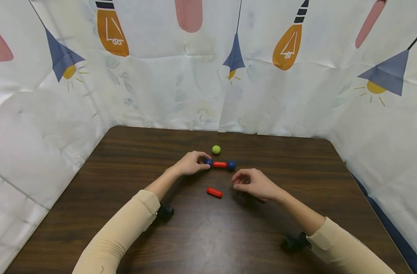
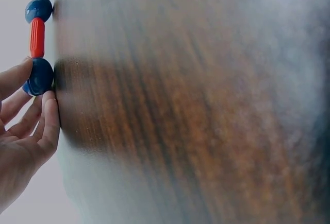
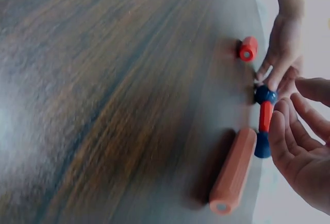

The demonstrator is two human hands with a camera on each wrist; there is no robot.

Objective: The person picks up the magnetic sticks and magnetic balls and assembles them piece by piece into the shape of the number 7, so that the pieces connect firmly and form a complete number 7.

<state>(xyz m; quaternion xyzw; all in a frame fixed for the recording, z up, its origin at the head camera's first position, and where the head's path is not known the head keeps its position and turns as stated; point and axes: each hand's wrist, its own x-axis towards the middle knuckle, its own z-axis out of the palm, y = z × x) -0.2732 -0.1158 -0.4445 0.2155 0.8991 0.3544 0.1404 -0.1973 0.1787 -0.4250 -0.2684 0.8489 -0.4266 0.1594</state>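
My left hand (image 1: 191, 163) pinches the left blue ball (image 2: 39, 76) of a dumbbell-shaped toy piece, thumb on one side and fingers on the other. A short red rod (image 1: 220, 164) joins that ball to a second blue ball (image 1: 231, 165) at the right end. The piece lies on the table. Just to its front right, my right hand (image 1: 254, 183) hovers with loosely bent fingers and nothing between them. Beneath the right hand lies a salmon-coloured rod (image 3: 234, 175) with a hole in its end, mostly hidden in the head view. Between the hands, nearer me, is a loose red rod (image 1: 214, 192).
Behind the dumbbell-shaped piece sits a yellow-green ball (image 1: 216, 149). Everything stands on a dark wood-grain table (image 1: 126, 160). A white printed curtain (image 1: 160, 87) hangs along the table's back and sides.
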